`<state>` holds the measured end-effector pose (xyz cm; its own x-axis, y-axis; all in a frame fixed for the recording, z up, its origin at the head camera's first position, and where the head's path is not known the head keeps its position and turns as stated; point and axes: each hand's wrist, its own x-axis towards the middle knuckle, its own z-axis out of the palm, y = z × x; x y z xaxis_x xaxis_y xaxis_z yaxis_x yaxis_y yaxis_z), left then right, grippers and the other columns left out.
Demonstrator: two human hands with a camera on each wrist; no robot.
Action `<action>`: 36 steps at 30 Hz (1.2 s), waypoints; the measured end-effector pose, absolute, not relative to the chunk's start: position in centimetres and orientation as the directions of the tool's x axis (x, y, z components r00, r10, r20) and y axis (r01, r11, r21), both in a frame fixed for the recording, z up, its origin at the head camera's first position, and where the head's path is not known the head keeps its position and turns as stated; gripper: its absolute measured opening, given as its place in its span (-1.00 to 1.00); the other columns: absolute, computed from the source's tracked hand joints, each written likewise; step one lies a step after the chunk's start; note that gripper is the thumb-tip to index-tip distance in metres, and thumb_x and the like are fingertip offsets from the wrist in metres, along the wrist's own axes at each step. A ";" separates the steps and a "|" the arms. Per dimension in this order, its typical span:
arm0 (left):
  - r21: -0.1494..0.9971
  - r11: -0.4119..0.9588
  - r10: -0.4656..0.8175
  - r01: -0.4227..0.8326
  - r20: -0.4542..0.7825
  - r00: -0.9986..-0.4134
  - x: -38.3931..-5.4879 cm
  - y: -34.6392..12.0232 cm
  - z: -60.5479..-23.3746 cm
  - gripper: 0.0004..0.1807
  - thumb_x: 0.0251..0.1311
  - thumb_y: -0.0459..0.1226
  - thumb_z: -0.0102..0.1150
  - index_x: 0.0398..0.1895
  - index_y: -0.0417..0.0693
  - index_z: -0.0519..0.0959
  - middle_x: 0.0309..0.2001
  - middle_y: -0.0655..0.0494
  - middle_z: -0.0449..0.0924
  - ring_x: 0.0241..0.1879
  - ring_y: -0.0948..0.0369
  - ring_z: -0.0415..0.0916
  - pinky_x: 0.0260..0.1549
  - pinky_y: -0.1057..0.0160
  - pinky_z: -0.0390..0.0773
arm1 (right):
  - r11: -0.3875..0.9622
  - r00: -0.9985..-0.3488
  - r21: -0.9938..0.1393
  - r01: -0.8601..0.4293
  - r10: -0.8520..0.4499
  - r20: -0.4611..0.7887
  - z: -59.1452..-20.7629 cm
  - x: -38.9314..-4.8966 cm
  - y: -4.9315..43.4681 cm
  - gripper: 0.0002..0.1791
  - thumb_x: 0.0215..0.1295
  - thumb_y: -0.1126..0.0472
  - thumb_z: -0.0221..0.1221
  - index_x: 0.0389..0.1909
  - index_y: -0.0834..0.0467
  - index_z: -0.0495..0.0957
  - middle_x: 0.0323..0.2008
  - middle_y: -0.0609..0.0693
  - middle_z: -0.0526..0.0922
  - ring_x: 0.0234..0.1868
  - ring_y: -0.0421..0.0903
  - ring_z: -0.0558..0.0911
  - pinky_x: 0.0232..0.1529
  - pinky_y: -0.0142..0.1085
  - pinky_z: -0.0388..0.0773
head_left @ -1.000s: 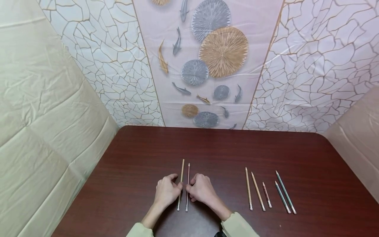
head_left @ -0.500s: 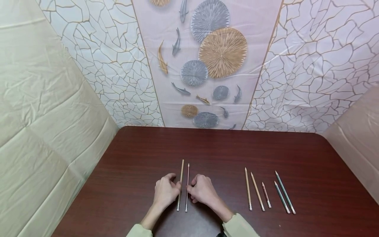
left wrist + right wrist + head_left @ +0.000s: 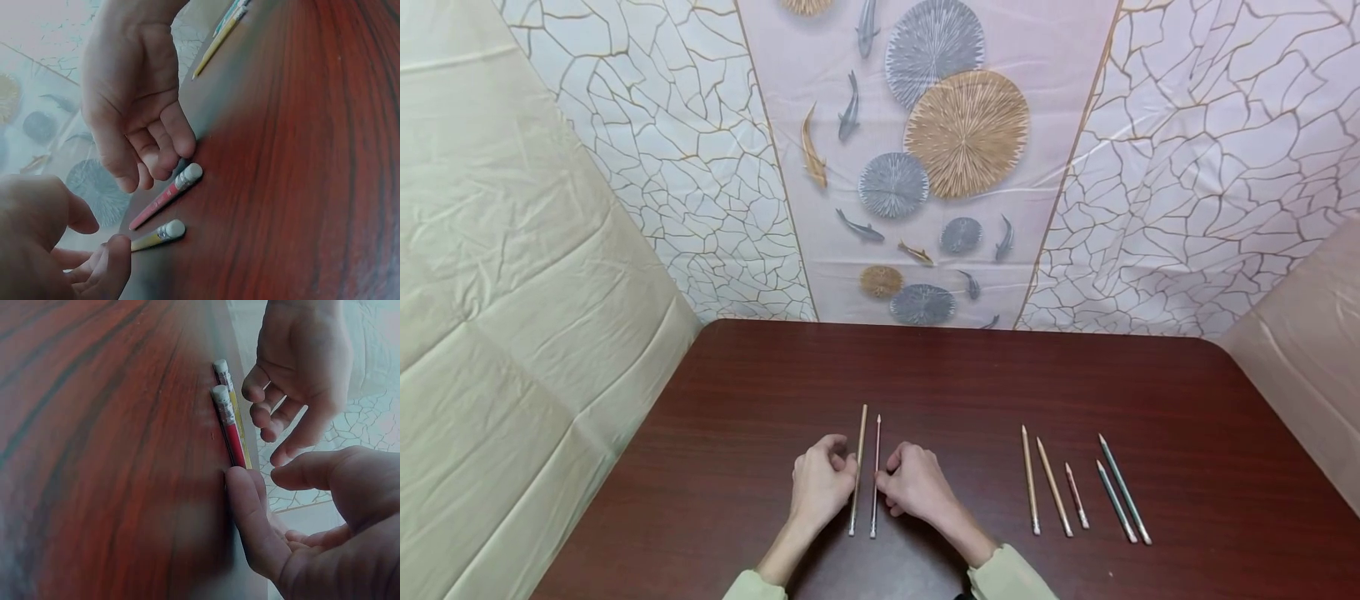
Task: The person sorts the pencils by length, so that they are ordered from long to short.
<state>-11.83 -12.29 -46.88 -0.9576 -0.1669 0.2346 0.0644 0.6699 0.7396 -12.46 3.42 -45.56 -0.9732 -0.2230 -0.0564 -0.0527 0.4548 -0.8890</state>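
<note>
Side by side on the table lie a yellow pencil (image 3: 862, 429) and a red pencil (image 3: 877, 437), a narrow gap between them. Their white erasers point towards me; the red one has a sharpened tip, the yellow one a blunt far end. My left hand (image 3: 820, 485) rests just left of the yellow pencil, fingertips right at its side. To the right of the red pencil, my right hand (image 3: 919, 483) has its fingertips close beside it. Both wrist views show thumb and fingers loosely bent and apart, with nothing pinched between them.
On the right of the dark red-brown table (image 3: 955, 375) lie two more yellow pencils (image 3: 1028, 479), a short red pencil (image 3: 1077, 496) and two green-blue pencils (image 3: 1123, 487). A patterned cloth (image 3: 895, 250) hangs behind the table's far edge.
My left thumb has drawn back from over the yellow pencil to its left side. The right hand has shifted slightly right, away from the red pencil. The pencils have stayed in place.
</note>
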 end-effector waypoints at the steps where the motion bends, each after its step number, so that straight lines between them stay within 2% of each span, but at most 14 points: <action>1: 0.741 0.668 -0.162 0.070 0.236 -0.958 -11.8 -12.3 -46.9 -0.72 0.04 -0.35 0.30 -0.13 -0.24 0.67 -0.62 0.28 0.52 -0.55 0.25 0.51 -0.37 0.07 0.53 | 0.452 -0.972 -0.890 -0.054 -0.227 -0.056 -45.6 -12.4 3.5 -0.87 0.08 0.41 0.22 -0.39 0.37 0.46 -0.75 0.02 0.54 -0.78 -0.11 0.59 -0.74 -0.26 0.54; 10: 0.750 0.652 -0.116 0.110 0.242 -0.963 -11.3 -11.5 -46.5 -0.69 0.03 -0.36 0.32 -0.11 -0.24 0.66 -0.64 0.31 0.48 -0.62 0.31 0.43 -0.46 0.17 0.50 | 0.417 -0.965 -0.907 -0.056 -0.256 -0.058 -45.5 -12.2 4.3 -0.84 0.06 0.41 0.20 -0.36 0.39 0.45 -0.73 0.03 0.55 -0.75 -0.09 0.60 -0.73 -0.24 0.55; 16: 0.790 0.604 -0.098 0.110 0.210 -0.973 -11.1 -10.7 -46.3 -0.66 0.07 -0.39 0.31 -0.04 -0.31 0.62 -0.63 0.28 0.51 -0.81 0.41 0.40 -0.53 0.27 0.53 | 0.407 -0.960 -0.910 -0.074 -0.275 -0.045 -45.3 -12.0 4.7 -0.82 0.08 0.41 0.21 -0.33 0.40 0.45 -0.67 0.02 0.58 -0.74 -0.08 0.61 -0.72 -0.24 0.55; 20: 0.807 0.580 -0.078 0.109 0.188 -0.979 -11.0 -10.2 -46.2 -0.63 0.08 -0.40 0.30 -0.01 -0.35 0.59 -0.62 0.27 0.52 -0.85 0.42 0.40 -0.58 0.30 0.53 | 0.404 -0.958 -0.912 -0.074 -0.283 -0.047 -45.0 -11.9 5.1 -0.80 0.11 0.39 0.24 -0.31 0.40 0.45 -0.65 0.00 0.58 -0.72 -0.05 0.62 -0.71 -0.23 0.56; 28: 0.811 0.571 -0.048 0.127 0.188 -0.981 -10.7 -9.6 -46.2 -0.66 0.08 -0.40 0.31 -0.03 -0.32 0.60 -0.66 0.33 0.53 -0.84 0.42 0.40 -0.44 0.27 0.56 | 0.422 -0.959 -0.903 -0.078 -0.280 -0.048 -44.5 -11.8 5.8 -0.78 0.14 0.37 0.28 -0.28 0.39 0.47 -0.62 -0.02 0.57 -0.70 -0.04 0.62 -0.71 -0.21 0.56; 32: 0.857 0.503 -0.034 0.113 0.150 -0.988 -10.7 -9.3 -46.1 -0.69 0.12 -0.41 0.28 -0.05 -0.32 0.60 -0.66 0.27 0.56 -0.85 0.39 0.42 -0.63 0.30 0.55 | 0.428 -0.961 -0.899 -0.093 -0.275 -0.032 -44.2 -11.8 6.3 -0.79 0.15 0.37 0.27 -0.27 0.39 0.47 -0.61 -0.01 0.58 -0.71 -0.01 0.61 -0.71 -0.22 0.55; 36: 0.891 0.444 -0.029 0.098 0.123 -0.992 -10.6 -8.9 -45.9 -0.71 0.13 -0.42 0.25 -0.06 -0.35 0.59 -0.65 0.16 0.60 -0.86 0.35 0.44 -0.85 0.29 0.46 | 0.431 -0.963 -0.896 -0.103 -0.269 -0.019 -44.0 -11.8 6.7 -0.77 0.15 0.37 0.27 -0.26 0.41 0.47 -0.59 -0.01 0.58 -0.67 0.00 0.63 -0.71 -0.23 0.55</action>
<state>-10.58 -8.91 -45.90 -0.9919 -0.0294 0.1233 0.0976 0.4438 0.8908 -11.80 6.75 -44.00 -0.9630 -0.2688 -0.0185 -0.1031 0.4313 -0.8963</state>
